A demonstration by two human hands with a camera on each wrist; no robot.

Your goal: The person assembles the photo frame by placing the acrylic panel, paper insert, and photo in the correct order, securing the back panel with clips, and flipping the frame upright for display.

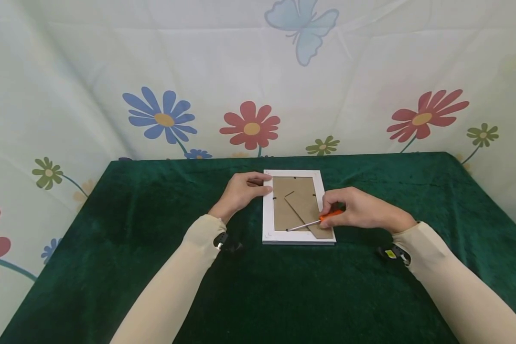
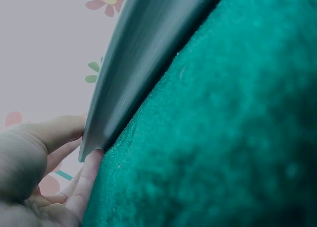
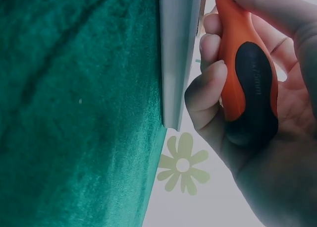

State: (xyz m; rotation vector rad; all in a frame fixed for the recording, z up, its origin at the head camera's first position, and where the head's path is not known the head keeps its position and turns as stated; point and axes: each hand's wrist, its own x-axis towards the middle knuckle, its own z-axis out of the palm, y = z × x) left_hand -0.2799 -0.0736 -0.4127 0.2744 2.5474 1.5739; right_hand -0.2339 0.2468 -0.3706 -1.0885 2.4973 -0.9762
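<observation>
A white picture frame (image 1: 268, 215) lies back side up, showing its brown backing board (image 1: 284, 210) and slanted stand leg (image 1: 311, 215). Small dark tabs sit along the inner rim. My left hand (image 1: 241, 191) grips the upper left edge of the frame; in the left wrist view its thumb (image 2: 69, 128) lies on the rim and a fingertip touches the side. A screwdriver (image 3: 232, 48) with an orange and black handle is held in my right hand (image 1: 361, 209). Its metal shaft (image 1: 303, 226) crosses the stand leg, tip at the lower inner rim beside a dark tab, contact unclear.
Dark green velvety cloth (image 1: 155, 205) covers the table beneath the frame. Behind it hangs a white backdrop (image 1: 215, 57) printed with flowers and a butterfly. Each wrist carries a small dark strapped device, such as the one on the right wrist (image 1: 393, 253).
</observation>
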